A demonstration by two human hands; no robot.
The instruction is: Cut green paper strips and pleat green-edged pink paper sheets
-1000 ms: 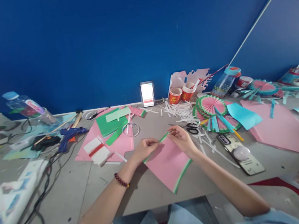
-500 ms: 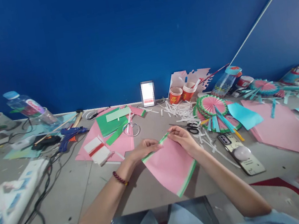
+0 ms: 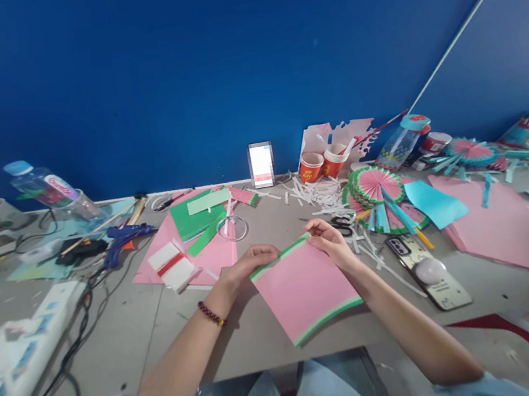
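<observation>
Sheet in hand: a pink sheet with green edge strips point(image 3: 304, 286), lying on the grey table point(image 3: 130, 335) at the near middle, just in front of the person.
Left hand: the left hand point(image 3: 248, 263) pinches the far left corner of the sheet, fingers closed on the green edge.
Right hand: the right hand point(image 3: 328, 239) pinches the far right corner of that same edge, thumb and fingers closed on it.
Done so far: by the look of it, both green strips are on; the sheet is flat, with no pleats that I can make out.
Left to do: judging by the finished pleated fans point(image 3: 374, 188) far right, all the folding seems to be ahead.
Nearby: scissors point(image 3: 342, 224) just beyond the right hand; a phone point(image 3: 426, 269) to the right; white paper strips point(image 3: 317, 192) further back.
</observation>
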